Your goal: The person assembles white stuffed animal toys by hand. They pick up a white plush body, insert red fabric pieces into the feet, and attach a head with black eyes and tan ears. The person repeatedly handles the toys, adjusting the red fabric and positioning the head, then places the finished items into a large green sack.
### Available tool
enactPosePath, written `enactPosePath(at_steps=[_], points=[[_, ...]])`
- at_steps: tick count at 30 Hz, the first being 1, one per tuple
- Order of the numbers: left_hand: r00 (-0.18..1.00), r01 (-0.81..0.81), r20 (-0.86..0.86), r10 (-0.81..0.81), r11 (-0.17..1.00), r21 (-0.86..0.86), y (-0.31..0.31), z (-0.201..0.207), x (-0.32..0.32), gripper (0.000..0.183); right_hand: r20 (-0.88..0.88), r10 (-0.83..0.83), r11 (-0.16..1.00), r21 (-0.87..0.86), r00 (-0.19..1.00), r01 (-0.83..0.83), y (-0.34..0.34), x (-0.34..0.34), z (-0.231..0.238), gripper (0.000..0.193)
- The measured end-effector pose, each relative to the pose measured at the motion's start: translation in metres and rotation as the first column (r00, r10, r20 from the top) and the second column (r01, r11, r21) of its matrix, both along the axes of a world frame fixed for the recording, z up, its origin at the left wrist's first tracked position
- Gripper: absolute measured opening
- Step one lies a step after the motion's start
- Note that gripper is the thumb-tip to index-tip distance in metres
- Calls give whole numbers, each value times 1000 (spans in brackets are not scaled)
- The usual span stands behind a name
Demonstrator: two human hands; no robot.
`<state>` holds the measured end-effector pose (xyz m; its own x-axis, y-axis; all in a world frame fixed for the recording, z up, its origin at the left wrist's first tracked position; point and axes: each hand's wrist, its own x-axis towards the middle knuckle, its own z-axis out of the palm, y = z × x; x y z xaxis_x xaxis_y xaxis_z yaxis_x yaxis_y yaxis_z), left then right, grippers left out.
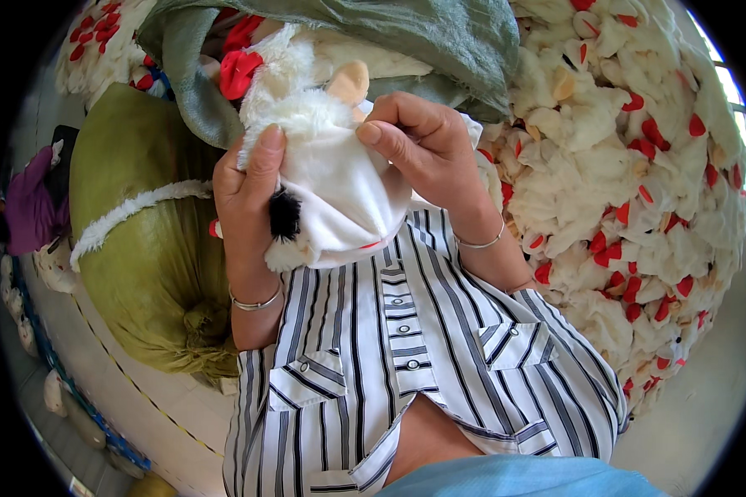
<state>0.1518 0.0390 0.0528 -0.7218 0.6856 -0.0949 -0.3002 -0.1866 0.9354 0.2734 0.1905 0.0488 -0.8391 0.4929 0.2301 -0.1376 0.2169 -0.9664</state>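
Observation:
A limp white plush toy skin (pixel 331 190) hangs between my two hands in front of my chest. It has fluffy white fur along its top, a beige ear (pixel 349 83), a black tuft (pixel 285 214) and a small red mark low down. My left hand (pixel 253 186) grips its left side, thumb on top and the other fingers mostly hidden behind the cloth. My right hand (pixel 431 149) is closed in a pinch at the upper right edge of the skin; the fingertips are partly hidden. A red bow (pixel 239 74) shows in the fur beyond my left thumb.
A large pile of white plush skins (pixel 622 190) with red and beige pieces rises on the right. An olive-green sack (pixel 145 224), crossed by a white furry strip (pixel 133 214), stands on the left. Beyond my hands lies an open grey-green sack (pixel 423 33) holding more plush.

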Motion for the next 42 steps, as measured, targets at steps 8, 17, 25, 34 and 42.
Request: enactPosePath(at_steps=[8,17,25,34,42], points=[[871,453,-185,-456,889,-58,-13,-8,-14,34,-127,-174,984,19,976,178,26,7,-2,22],[990,37,-138,-38,999,-11,17,-16,1,23,203,184,902,354,962,-247,-23,-9,27,34],[999,51,4,-52,998,25,12,-12,3,24,183,7,832,545,983,-107,-21,-13,13,43],[991,62,-120,-53,996,72,12,-17,5,25,-54,158,974,173,986,-146,-12,0,2,35],[973,-228,67,221,965,131,8,-3,2,33,230,158,985,-99,960,-139,9,3,-19,30]])
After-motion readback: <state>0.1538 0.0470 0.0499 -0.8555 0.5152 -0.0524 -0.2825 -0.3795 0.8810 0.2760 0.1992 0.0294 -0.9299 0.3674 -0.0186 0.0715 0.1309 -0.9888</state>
